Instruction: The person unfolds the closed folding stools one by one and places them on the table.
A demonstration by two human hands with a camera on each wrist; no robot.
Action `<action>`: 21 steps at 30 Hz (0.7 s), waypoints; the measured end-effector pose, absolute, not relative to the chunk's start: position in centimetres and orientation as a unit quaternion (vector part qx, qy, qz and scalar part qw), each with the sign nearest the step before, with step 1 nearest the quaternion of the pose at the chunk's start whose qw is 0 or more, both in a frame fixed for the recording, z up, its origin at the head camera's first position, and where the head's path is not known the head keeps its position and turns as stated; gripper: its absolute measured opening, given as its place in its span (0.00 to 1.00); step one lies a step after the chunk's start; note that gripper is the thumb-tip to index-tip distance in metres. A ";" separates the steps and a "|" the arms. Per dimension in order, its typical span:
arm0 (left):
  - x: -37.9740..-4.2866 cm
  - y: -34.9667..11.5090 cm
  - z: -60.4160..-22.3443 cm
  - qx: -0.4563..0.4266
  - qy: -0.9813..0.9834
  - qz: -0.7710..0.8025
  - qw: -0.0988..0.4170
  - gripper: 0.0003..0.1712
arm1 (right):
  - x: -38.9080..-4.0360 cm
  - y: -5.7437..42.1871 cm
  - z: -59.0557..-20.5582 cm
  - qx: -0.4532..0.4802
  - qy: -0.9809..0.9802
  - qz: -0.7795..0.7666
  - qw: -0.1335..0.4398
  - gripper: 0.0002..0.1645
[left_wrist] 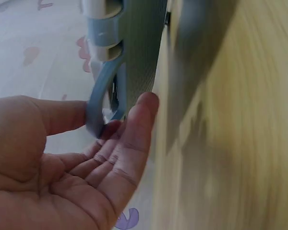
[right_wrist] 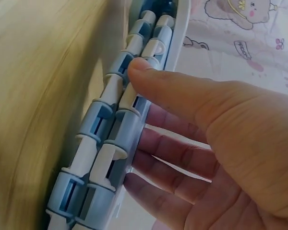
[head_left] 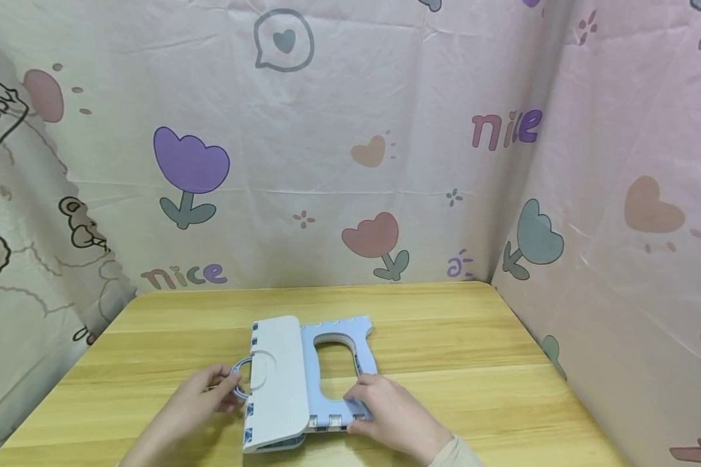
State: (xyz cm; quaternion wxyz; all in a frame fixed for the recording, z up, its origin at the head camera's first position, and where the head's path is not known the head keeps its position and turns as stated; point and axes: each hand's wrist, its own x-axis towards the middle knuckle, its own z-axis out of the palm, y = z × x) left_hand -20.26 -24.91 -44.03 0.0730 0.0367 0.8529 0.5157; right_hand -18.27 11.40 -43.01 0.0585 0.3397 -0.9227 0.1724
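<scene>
Holding a part-folded blue-and-white stool (head_left: 280, 395) near the front edge of the table (head_left: 473, 350), left hand (head_left: 204, 392) pinched its ring handle (left_wrist: 95, 108), right hand (head_left: 394, 408) gripped the hinged leg frame (head_left: 329, 410). Printed cloth (head_left: 327, 117) hung past the far edge.

head: from above, facing forward-down across the surface (head_left: 473, 363) past its far edge — widest | left wrist: close, tilted, at left hand (left_wrist: 81, 182); right wrist: likewise at right hand (right_wrist: 230, 129) | shared by all — folding stool (head_left: 277, 389)

A folding stool (head_left: 295, 383) shows matt plastic, finely textured on its panel (head_left: 280, 402), smooth on its frame (head_left: 328, 410); the table (head_left: 461, 370) has smooth wood grain, the cloth (head_left: 304, 155) a faint sheen.
</scene>
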 end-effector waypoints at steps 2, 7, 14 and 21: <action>-20.2 -24.8 -43.6 0.041 0.847 0.527 0.062 0.18 | -18.3 11.6 -43.0 0.342 -0.919 0.187 0.060 0.20; -19.8 -24.3 -42.6 0.055 0.833 0.549 0.030 0.19 | -18.2 11.9 -43.0 0.341 -0.913 0.218 0.047 0.21; -19.1 -23.6 -40.7 0.096 0.822 0.562 -0.015 0.21 | -17.6 12.2 -42.6 0.329 -0.905 0.269 0.020 0.23; -18.6 -22.4 -38.4 0.149 0.828 0.537 -0.056 0.21 | -16.9 12.3 -42.6 0.341 -0.886 0.311 0.033 0.22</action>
